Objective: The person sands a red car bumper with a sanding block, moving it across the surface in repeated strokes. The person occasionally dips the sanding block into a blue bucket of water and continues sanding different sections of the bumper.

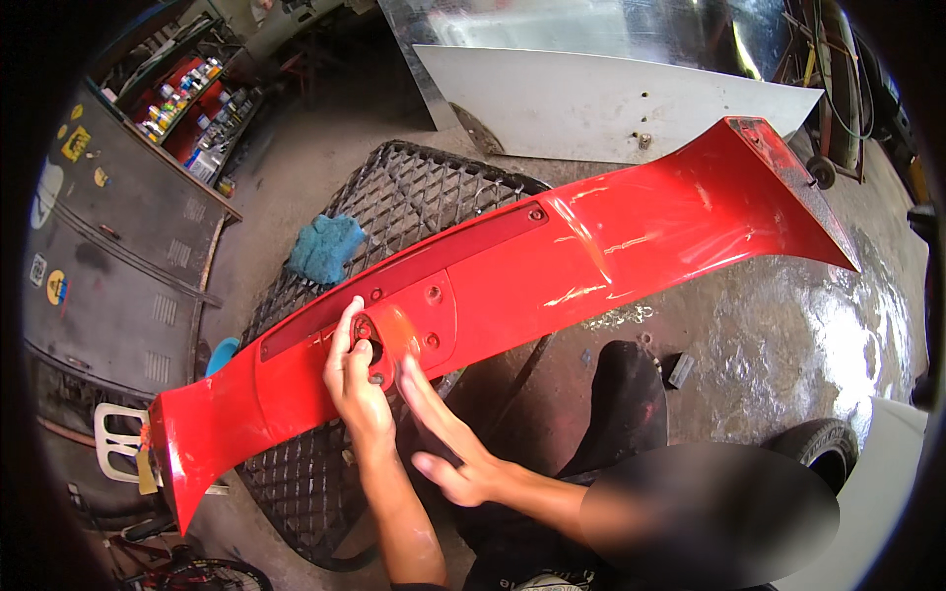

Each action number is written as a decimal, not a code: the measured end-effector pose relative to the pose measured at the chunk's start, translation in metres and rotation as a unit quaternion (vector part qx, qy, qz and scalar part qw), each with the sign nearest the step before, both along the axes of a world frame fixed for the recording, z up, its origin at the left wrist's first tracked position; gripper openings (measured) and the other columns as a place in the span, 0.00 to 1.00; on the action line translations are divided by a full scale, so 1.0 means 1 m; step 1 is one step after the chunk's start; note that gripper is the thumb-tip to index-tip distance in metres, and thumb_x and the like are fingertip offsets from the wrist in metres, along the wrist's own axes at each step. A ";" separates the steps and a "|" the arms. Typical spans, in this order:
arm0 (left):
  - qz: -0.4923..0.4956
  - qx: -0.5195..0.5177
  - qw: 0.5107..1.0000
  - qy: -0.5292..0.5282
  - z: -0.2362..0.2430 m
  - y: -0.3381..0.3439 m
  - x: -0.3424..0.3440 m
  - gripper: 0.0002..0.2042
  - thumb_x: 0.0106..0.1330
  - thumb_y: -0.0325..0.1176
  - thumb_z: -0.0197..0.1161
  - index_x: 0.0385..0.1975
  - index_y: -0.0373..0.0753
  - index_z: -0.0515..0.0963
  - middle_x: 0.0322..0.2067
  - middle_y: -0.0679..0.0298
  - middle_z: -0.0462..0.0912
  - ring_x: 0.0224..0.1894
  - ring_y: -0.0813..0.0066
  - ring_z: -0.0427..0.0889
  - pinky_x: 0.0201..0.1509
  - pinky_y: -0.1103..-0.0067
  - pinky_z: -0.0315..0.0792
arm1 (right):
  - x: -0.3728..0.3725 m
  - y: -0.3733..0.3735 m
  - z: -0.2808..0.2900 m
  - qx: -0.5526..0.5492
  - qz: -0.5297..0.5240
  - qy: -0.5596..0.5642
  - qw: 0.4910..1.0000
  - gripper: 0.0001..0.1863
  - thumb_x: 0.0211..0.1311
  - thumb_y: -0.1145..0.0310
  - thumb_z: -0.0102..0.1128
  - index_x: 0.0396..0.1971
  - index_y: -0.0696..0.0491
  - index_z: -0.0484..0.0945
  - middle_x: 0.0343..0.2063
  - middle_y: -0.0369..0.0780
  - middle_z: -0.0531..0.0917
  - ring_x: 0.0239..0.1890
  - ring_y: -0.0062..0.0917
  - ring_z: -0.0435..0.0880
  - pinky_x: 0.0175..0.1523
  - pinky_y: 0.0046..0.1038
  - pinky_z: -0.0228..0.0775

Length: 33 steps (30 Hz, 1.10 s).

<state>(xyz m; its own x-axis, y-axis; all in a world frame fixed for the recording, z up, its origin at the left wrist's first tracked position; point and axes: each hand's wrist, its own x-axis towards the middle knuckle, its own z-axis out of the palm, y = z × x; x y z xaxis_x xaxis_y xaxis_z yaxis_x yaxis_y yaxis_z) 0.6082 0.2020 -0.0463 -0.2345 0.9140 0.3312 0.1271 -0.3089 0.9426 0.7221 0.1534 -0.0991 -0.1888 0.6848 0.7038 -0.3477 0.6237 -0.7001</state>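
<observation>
A long red car spoiler point(512, 286), scuffed and scratched in places, lies across a black metal mesh stand point(434, 182). My left hand point(360, 384) is at a recess in its middle part, fingers stretched up along the surface and thumb apart. A small dark opening point(375, 349) shows beside that thumb. My right hand point(448, 438) is open, its fingers straight and the fingertips at the spoiler's near edge, just right of the recess. I see nothing held in either hand. Behind the spoiler, a crumpled blue cloth point(325, 248) rests on the mesh.
Grey metal lockers point(128, 246) and a shelf of bottles and cans point(187, 108) stand at left. A white panel point(611, 103) leans at the back. A white plastic chair point(120, 441) and a bicycle point(197, 573) are at lower left, a tyre point(823, 448) at lower right.
</observation>
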 end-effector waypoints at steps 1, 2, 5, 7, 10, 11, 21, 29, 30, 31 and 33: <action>0.010 -0.009 1.000 -0.002 0.001 -0.001 0.002 0.23 0.60 0.27 0.43 0.56 0.25 0.68 0.56 0.52 0.71 0.56 0.68 0.70 0.63 0.75 0.60 | 0.018 -0.004 -0.001 -0.005 0.074 -0.061 0.995 0.39 0.57 0.69 0.46 0.68 0.60 0.42 0.69 0.54 0.41 0.72 0.41 0.37 0.72 0.42 0.30; 0.013 -0.010 1.000 -0.006 0.003 -0.003 0.003 0.24 0.59 0.26 0.43 0.56 0.25 0.68 0.55 0.52 0.71 0.56 0.69 0.70 0.63 0.75 0.60 | 0.031 -0.005 -0.003 0.023 0.024 -0.061 0.998 0.41 0.52 0.75 0.46 0.67 0.62 0.43 0.68 0.55 0.43 0.72 0.41 0.40 0.72 0.42 0.32; 0.016 -0.030 0.999 -0.020 0.006 -0.006 0.006 0.23 0.60 0.25 0.43 0.56 0.26 0.68 0.56 0.53 0.71 0.58 0.69 0.69 0.62 0.75 0.60 | 0.062 0.008 0.018 -0.011 -0.201 -0.080 0.976 0.44 0.43 0.81 0.46 0.66 0.64 0.45 0.67 0.57 0.49 0.71 0.46 0.44 0.71 0.43 0.36; 0.015 -0.031 0.999 -0.018 0.008 -0.006 0.007 0.23 0.60 0.25 0.43 0.56 0.26 0.68 0.56 0.52 0.71 0.58 0.68 0.69 0.62 0.75 0.60 | 0.063 0.025 0.030 -0.010 -0.316 -0.131 0.940 0.44 0.41 0.83 0.48 0.65 0.66 0.48 0.65 0.59 0.52 0.69 0.50 0.47 0.70 0.47 0.38; 0.006 -0.019 1.000 -0.019 0.009 -0.004 0.007 0.23 0.60 0.25 0.43 0.56 0.26 0.69 0.55 0.52 0.71 0.57 0.68 0.70 0.62 0.75 0.61 | 0.044 0.055 0.042 0.065 -0.220 -0.382 0.895 0.36 0.55 0.66 0.51 0.63 0.64 0.54 0.63 0.56 0.59 0.69 0.45 0.50 0.70 0.51 0.35; 0.002 -0.021 1.000 -0.023 0.009 -0.004 0.006 0.23 0.60 0.25 0.43 0.56 0.26 0.69 0.55 0.52 0.71 0.57 0.68 0.70 0.62 0.75 0.61 | 0.035 0.066 0.042 0.035 -0.155 -0.422 0.893 0.34 0.59 0.61 0.46 0.63 0.64 0.55 0.63 0.55 0.60 0.70 0.43 0.50 0.70 0.51 0.33; 0.017 -0.018 1.000 -0.015 0.001 -0.003 0.003 0.21 0.62 0.26 0.45 0.55 0.27 0.69 0.50 0.53 0.76 0.50 0.70 0.75 0.56 0.75 0.67 | -0.006 0.049 0.038 -0.013 -0.223 -0.351 0.909 0.34 0.67 0.51 0.34 0.57 0.71 0.58 0.60 0.60 0.61 0.65 0.52 0.56 0.66 0.58 0.32; 0.021 -0.005 1.000 -0.010 0.007 -0.005 0.007 0.20 0.62 0.26 0.44 0.54 0.28 0.70 0.47 0.53 0.77 0.45 0.71 0.77 0.51 0.76 0.69 | -0.001 0.030 0.025 -0.045 -0.214 -0.307 0.926 0.32 0.66 0.58 0.38 0.62 0.67 0.53 0.62 0.55 0.61 0.68 0.47 0.53 0.69 0.53 0.29; 0.024 0.002 1.000 0.004 0.007 -0.005 0.008 0.20 0.62 0.26 0.44 0.54 0.28 0.70 0.46 0.53 0.78 0.45 0.71 0.77 0.51 0.76 0.69 | -0.001 0.036 0.028 -0.031 -0.226 -0.309 0.923 0.32 0.66 0.58 0.38 0.62 0.67 0.53 0.62 0.55 0.61 0.68 0.47 0.53 0.69 0.54 0.29; 0.028 -0.012 0.999 -0.028 0.006 -0.005 0.008 0.20 0.62 0.26 0.44 0.53 0.28 0.71 0.46 0.53 0.78 0.46 0.69 0.77 0.52 0.75 0.69 | 0.001 0.044 0.030 -0.019 -0.212 -0.328 0.920 0.32 0.66 0.59 0.37 0.62 0.67 0.53 0.62 0.55 0.61 0.67 0.47 0.54 0.68 0.54 0.29; 0.024 -0.022 0.999 -0.016 0.005 -0.005 0.007 0.20 0.61 0.26 0.44 0.53 0.27 0.71 0.46 0.51 0.78 0.46 0.69 0.77 0.53 0.74 0.68 | 0.002 0.043 0.032 -0.043 -0.182 -0.341 0.921 0.32 0.67 0.57 0.35 0.63 0.66 0.52 0.63 0.55 0.59 0.68 0.46 0.52 0.69 0.54 0.29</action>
<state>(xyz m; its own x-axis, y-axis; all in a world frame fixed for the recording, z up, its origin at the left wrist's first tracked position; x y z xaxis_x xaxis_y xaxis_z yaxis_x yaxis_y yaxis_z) 0.6152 0.1973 -0.0417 -0.2873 0.9150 0.2831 0.1101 -0.2621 0.9587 0.7244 0.1960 -0.0675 -0.3137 0.8383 0.4459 0.4128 0.5433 -0.7311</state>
